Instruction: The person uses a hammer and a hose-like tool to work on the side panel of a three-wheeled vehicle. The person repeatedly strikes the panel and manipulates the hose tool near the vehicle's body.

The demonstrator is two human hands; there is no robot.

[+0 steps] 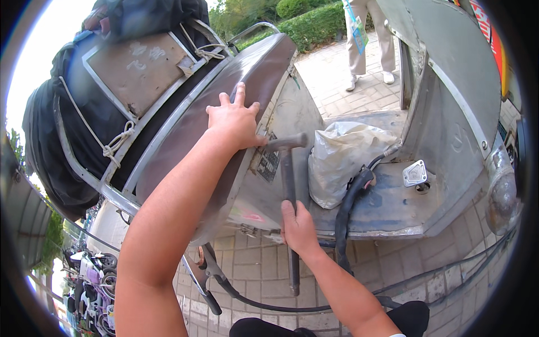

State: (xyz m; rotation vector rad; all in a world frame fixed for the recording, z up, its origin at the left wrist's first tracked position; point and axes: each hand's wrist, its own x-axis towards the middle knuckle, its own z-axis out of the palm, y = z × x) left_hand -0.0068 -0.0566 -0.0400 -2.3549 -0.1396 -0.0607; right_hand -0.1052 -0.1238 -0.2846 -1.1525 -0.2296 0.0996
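My left hand (234, 121) lies with spread fingers on the brown padded seat (196, 135) of a metal-bodied vehicle, and nothing is in its grip. Lower and to the right, my right hand (299, 227) is closed around the handle of a hammer (288, 171). The hammer stands roughly upright, its head up beside the grey metal seat box (295, 101) and close to a small dark plate (268, 163). The handle's lower end sticks out below my fist. Whether the hammer head touches the box, I cannot tell.
A whitish sack (345, 160) sits on the metal footwell floor (373, 210), beside a black-wrapped lever (343, 216) and a metal pedal (415, 174). A black cable (269, 306) crosses the brick paving. Beyond the vehicle stands a person (368, 36) in light trousers.
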